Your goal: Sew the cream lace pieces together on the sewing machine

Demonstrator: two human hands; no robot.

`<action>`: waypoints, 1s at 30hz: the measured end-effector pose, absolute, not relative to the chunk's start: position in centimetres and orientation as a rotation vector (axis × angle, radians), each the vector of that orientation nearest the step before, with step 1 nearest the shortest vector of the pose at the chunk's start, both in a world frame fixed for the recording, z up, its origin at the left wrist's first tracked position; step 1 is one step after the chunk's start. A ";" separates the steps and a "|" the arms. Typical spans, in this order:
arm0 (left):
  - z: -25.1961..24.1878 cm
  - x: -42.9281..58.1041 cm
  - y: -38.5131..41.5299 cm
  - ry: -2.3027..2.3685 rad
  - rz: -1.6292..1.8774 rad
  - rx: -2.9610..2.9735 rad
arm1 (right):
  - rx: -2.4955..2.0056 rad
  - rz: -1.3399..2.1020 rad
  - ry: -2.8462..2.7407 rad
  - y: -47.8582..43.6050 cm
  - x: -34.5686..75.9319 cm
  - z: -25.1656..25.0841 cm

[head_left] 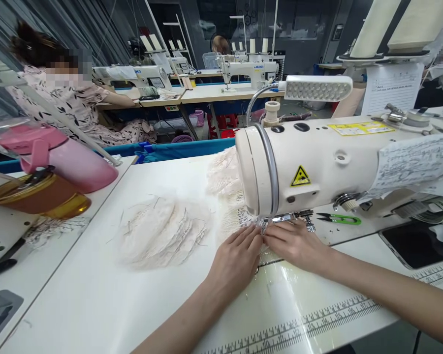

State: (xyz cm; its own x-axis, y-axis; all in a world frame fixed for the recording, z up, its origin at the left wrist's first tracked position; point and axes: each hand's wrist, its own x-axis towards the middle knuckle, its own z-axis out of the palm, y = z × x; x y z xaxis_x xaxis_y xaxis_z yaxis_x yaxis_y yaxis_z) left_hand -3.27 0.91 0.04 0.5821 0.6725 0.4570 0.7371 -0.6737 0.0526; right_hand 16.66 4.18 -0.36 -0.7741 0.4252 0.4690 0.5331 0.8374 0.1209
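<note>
Cream lace fabric (231, 211) runs under the head of a white sewing machine (310, 152). My left hand (239, 250) presses on the lace just in front of the presser foot, its fingers together on the cloth. Close against it, my right hand (295, 243) has its fingers bunched at the lace's right side, by the metal needle bar parts. The machine head partly covers the needle area, and the fingertips hide the edge being held. To the left, a layered pile of cream lace pieces (162, 231) lies on the white table with loose threads.
Green thread snips (339, 219) and a dark phone (421, 241) lie to the right. A printed ruler (299, 329) follows the table's front edge. A pink bottle (66, 157) and an amber cup (37, 194) stand left. Beyond, a person (66, 93) sits at another machine.
</note>
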 end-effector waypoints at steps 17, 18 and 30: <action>0.3 -3.5 0.8 -1.260 -0.587 -2.668 | -0.780 -0.194 -2.456 3.8 16.7 -1.3; 0.3 -3.5 0.8 -1.260 -0.586 -2.670 | -0.784 -0.197 -2.456 3.8 16.7 -1.3; 0.6 -2.9 0.7 -1.249 -0.606 -2.660 | -0.806 -0.340 -2.434 4.1 17.0 -0.1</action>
State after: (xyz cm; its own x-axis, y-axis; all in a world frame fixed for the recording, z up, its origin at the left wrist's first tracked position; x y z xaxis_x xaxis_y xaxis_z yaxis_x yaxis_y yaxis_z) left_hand -2.89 0.74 0.61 0.5739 0.7061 0.4149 0.7630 -0.6450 0.0423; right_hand 16.98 4.09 -0.13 -0.6698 0.4733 0.5721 0.6121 0.7881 0.0647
